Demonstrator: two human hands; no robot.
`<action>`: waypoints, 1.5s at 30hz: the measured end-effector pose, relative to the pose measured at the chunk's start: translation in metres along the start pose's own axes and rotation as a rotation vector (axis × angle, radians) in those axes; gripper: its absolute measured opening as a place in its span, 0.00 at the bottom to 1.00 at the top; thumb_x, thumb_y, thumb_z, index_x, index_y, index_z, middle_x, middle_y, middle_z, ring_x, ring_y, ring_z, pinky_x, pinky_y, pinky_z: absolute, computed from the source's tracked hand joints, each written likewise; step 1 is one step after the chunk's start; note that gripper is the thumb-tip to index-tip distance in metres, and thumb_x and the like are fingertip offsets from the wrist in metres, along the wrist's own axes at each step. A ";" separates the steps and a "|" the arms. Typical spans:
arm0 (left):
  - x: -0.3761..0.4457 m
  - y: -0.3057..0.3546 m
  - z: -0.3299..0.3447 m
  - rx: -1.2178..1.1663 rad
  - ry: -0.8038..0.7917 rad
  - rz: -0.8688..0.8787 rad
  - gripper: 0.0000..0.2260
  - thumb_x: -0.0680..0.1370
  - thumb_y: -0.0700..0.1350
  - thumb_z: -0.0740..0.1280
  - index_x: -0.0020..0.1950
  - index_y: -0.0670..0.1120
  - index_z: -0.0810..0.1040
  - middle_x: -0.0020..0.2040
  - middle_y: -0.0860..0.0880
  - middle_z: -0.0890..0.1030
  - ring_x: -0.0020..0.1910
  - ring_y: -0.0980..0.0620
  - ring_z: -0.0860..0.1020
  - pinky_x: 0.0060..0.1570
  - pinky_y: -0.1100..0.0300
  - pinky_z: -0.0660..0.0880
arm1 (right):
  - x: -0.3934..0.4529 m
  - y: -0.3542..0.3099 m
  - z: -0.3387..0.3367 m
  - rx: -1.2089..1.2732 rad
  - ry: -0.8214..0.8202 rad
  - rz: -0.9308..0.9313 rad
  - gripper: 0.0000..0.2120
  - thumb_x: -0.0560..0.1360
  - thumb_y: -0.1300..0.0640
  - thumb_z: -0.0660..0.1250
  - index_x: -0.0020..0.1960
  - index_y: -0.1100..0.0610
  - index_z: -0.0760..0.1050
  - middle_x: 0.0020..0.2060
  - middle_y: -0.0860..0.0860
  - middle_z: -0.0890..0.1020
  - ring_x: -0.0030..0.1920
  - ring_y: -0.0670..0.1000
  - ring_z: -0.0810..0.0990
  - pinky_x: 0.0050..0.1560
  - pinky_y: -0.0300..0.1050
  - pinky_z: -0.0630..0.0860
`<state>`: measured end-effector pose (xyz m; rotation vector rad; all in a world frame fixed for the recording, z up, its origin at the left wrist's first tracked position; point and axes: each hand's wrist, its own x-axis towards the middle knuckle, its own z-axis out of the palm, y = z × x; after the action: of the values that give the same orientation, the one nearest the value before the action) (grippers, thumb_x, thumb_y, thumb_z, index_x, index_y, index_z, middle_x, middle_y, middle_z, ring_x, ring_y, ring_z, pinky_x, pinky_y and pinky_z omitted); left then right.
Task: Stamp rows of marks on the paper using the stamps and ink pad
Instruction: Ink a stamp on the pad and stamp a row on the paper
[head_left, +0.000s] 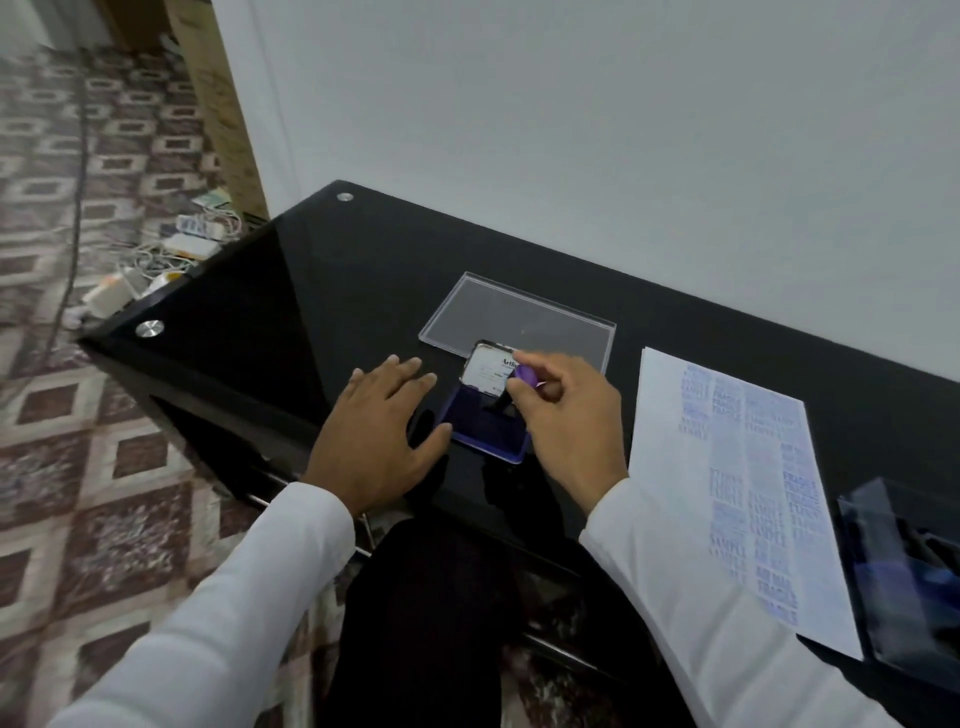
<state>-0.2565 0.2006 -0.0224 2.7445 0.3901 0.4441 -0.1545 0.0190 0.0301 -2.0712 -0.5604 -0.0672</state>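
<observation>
R hand (569, 415) fingers pinching stamp (522, 382) on ink pad (485, 423); L hand (382, 421) fingers spread

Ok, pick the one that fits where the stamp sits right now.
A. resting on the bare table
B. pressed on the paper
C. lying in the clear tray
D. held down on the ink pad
D: the right hand pinches the purple-handled stamp with its base down on the open ink pad, while the paper lies apart to the right.
</observation>
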 end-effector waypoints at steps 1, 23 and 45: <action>0.000 -0.002 0.001 0.004 -0.007 -0.003 0.32 0.76 0.65 0.58 0.76 0.51 0.70 0.77 0.51 0.67 0.79 0.50 0.60 0.78 0.46 0.54 | -0.001 -0.002 0.002 -0.040 -0.011 -0.025 0.13 0.76 0.55 0.72 0.61 0.50 0.81 0.54 0.47 0.81 0.50 0.45 0.81 0.56 0.46 0.80; -0.003 -0.013 0.026 0.107 -0.014 -0.047 0.31 0.77 0.68 0.53 0.75 0.55 0.70 0.78 0.51 0.66 0.79 0.51 0.58 0.79 0.45 0.49 | 0.003 -0.005 0.012 -0.373 -0.186 -0.195 0.14 0.78 0.54 0.69 0.63 0.54 0.80 0.56 0.49 0.80 0.55 0.48 0.78 0.57 0.36 0.69; -0.005 -0.012 0.029 0.103 0.022 -0.035 0.29 0.77 0.67 0.54 0.73 0.54 0.73 0.77 0.51 0.68 0.79 0.50 0.60 0.78 0.43 0.52 | 0.015 -0.003 0.014 -0.335 -0.219 -0.164 0.15 0.78 0.53 0.70 0.63 0.52 0.81 0.57 0.50 0.81 0.55 0.49 0.79 0.62 0.50 0.76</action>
<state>-0.2540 0.2021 -0.0539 2.8295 0.4788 0.4580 -0.1451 0.0370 0.0290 -2.3696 -0.9040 -0.0302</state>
